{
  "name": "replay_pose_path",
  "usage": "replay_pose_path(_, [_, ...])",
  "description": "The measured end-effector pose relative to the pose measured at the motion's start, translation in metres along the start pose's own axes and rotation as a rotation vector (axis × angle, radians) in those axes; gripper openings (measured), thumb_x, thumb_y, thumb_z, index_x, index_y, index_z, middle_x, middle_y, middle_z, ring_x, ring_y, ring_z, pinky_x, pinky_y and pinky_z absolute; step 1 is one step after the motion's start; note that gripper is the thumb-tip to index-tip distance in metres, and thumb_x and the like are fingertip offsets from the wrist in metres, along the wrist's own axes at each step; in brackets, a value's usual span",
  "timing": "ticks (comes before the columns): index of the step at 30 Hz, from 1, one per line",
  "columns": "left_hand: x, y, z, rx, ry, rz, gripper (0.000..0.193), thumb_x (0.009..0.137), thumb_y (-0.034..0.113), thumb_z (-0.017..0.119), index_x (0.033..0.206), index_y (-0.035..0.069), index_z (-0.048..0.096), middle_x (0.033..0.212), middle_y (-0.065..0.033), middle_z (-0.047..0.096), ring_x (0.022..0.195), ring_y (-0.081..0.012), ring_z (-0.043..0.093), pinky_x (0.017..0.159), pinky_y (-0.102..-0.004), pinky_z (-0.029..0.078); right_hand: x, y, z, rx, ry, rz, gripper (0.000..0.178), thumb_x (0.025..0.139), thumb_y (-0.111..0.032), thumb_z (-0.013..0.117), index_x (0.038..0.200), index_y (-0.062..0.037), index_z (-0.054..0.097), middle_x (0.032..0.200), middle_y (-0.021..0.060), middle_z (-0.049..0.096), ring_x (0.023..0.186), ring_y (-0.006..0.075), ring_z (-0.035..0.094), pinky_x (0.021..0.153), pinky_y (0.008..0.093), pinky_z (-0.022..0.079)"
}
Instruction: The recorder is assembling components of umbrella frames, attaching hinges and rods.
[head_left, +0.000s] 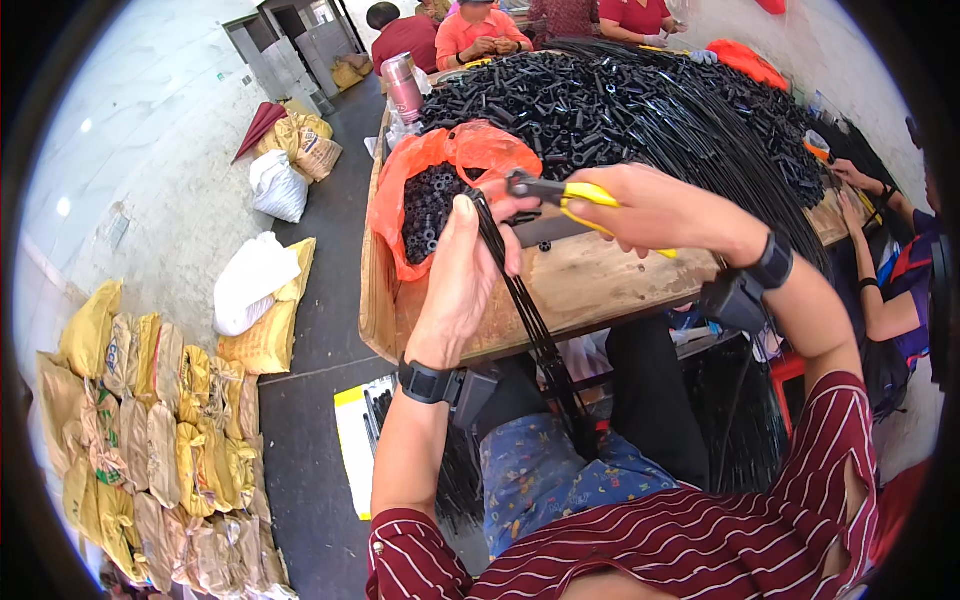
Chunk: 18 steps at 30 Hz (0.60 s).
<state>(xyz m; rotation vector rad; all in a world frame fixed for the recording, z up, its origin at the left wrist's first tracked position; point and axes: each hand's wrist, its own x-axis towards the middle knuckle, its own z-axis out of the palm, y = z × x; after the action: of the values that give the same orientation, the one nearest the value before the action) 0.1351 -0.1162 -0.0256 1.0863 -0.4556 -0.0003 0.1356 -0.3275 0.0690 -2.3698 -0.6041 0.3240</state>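
My left hand (462, 272) is closed around a bundle of long, thin black strips (533, 325), which hang over the table edge toward my lap. My right hand (640, 205) grips pliers with yellow handles (592, 194). Their dark jaws point left, close to the strips' upper ends and my left fingers; whether they pinch anything I cannot make out. Behind my left hand, an orange plastic bag (395, 200) stands on the wooden table (610, 272), filled with small black ring-shaped parts (430, 208). One small black part (544, 246) lies loose on the wood.
A big heap of black tubular parts (570, 105) and long black rods (715, 140) covers the table. A pink tumbler (403, 88) stands at its far left. Co-workers sit behind and at right, one with a hand (855, 180) at the heap. Sacks (165, 420) line the left floor.
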Motion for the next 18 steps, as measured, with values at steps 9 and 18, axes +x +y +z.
replay_pose_path(9, [-0.130, -0.127, 0.013, 0.381, 0.202, -0.256, 0.021, 0.096, 0.020, 0.054, 0.087, 0.002, 0.058, 0.077, -0.0038, 0.062, 0.076, -0.0116, 0.058, 0.071, -0.0273, 0.047, 0.001, 0.144, 0.084, -0.438, 0.304, -0.167, 0.037, 0.085, -0.039, 0.065, 0.104, -0.0075, 0.063, 0.086, 0.0186, 0.064, 0.079, 0.0375, 0.063, 0.068, 0.0446, 0.049])
replay_pose_path(18, [-0.145, 0.021, -0.003, 0.558, 0.831, 0.213, 0.053, 0.102, 0.043, 0.034, 0.068, 0.004, 0.044, 0.053, -0.0053, 0.046, 0.044, -0.0135, 0.044, 0.044, -0.0284, 0.036, 0.032, 0.183, 0.097, -0.597, 0.506, -0.322, 0.042, 0.081, -0.036, 0.070, 0.105, -0.0017, 0.062, 0.092, 0.0176, 0.057, 0.087, 0.0347, 0.057, 0.077, 0.0422, 0.046])
